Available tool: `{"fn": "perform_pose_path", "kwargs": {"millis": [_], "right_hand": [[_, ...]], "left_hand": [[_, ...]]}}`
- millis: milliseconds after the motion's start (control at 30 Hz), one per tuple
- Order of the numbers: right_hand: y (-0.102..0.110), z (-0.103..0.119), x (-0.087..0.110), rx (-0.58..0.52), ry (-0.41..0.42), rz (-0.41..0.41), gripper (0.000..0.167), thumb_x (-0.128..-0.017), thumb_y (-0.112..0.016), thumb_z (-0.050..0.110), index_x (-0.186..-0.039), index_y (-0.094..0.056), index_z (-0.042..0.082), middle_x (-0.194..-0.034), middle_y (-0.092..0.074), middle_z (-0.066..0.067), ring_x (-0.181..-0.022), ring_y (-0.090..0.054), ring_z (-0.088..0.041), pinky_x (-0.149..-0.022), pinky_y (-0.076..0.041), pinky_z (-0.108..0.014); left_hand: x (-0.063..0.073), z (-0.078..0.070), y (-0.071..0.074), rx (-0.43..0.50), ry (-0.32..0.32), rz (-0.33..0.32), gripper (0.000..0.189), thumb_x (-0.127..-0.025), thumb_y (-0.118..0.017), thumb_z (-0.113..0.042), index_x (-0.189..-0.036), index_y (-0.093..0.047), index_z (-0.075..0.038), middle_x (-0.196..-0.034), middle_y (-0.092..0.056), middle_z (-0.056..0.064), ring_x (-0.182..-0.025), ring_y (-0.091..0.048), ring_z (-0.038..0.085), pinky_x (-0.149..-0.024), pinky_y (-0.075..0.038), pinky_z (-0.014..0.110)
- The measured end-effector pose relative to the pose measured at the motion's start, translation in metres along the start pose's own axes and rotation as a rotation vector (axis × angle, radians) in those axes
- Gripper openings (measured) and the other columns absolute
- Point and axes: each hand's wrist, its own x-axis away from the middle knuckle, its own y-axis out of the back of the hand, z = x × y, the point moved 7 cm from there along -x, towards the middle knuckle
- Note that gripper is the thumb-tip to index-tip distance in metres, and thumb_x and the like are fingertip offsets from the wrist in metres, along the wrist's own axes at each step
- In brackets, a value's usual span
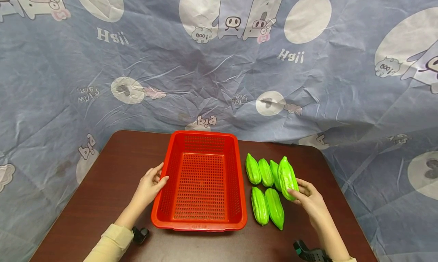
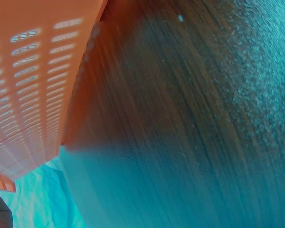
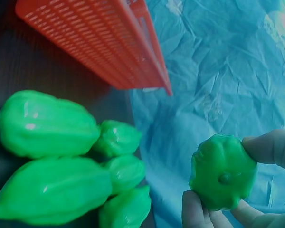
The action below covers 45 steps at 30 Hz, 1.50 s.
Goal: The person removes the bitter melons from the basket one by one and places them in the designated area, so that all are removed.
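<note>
My right hand (image 1: 309, 197) pinches a bright green bitter melon (image 1: 287, 176) between thumb and fingers, its pointed end away from me. In the right wrist view this bitter melon (image 3: 223, 173) shows end-on, lifted, with fingertips round its sides. Beside it on the table lie several more bitter melons (image 1: 260, 205), in a back row and a front pair. My left hand (image 1: 150, 184) grips the left rim of a red plastic basket (image 1: 199, 227), thumb over the edge and fingers outside. Nothing lies in the basket. Only a bit of the left hand shows in the left wrist view.
The basket stands mid-table, its perforated side wall (image 2: 38, 76) close in the left wrist view. A dark brown wooden table (image 1: 92, 193) holds everything. Behind it hangs a blue-grey printed cloth (image 1: 205, 72). Dark wrist straps (image 1: 309, 252) sit on both forearms.
</note>
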Motion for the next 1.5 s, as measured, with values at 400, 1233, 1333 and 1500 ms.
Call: {"fn": "perform_pose_path", "kwargs": {"millis": [400,1233,1333,1500], "right_hand": [[0.012,-0.048,0.004,0.048,-0.102,0.020,0.079,-0.096,-0.064,0.032,-0.153,-0.021,-0.002,-0.143,-0.043,-0.026,-0.087,-0.056,0.005,-0.085,-0.052,-0.030],[-0.002,-0.099,0.002,0.091,-0.126,0.011,0.079,-0.091,-0.070,0.023,-0.147,-0.027,-0.012,-0.133,-0.049,-0.035,-0.102,-0.063,-0.022,-0.083,-0.055,-0.037],[-0.003,-0.102,0.001,0.101,-0.126,0.015,0.078,-0.091,-0.070,0.022,-0.147,-0.028,-0.012,-0.131,-0.050,-0.036,-0.102,-0.063,-0.023,-0.082,-0.055,-0.038],[-0.005,-0.107,0.001,0.107,-0.126,0.030,0.080,-0.089,-0.072,0.021,-0.146,-0.027,-0.014,-0.130,-0.050,-0.037,-0.102,-0.064,-0.026,-0.081,-0.055,-0.039]], "left_hand": [[0.000,0.002,-0.001,-0.004,0.001,0.001,0.058,-0.092,-0.070,-0.017,-0.142,-0.049,0.003,-0.099,-0.057,0.010,-0.075,-0.046,0.009,-0.063,-0.041,0.020],[0.000,0.001,0.000,-0.002,-0.012,-0.006,0.058,-0.092,-0.071,-0.017,-0.142,-0.050,0.004,-0.098,-0.057,0.010,-0.074,-0.046,0.008,-0.063,-0.041,0.020],[0.000,0.001,0.001,-0.004,-0.011,-0.007,0.058,-0.092,-0.071,-0.017,-0.141,-0.050,0.004,-0.098,-0.057,0.010,-0.074,-0.046,0.008,-0.062,-0.041,0.020],[0.000,0.001,0.000,-0.003,-0.016,-0.014,0.057,-0.091,-0.071,-0.015,-0.141,-0.050,0.004,-0.098,-0.057,0.010,-0.073,-0.046,0.007,-0.063,-0.041,0.020]]}}
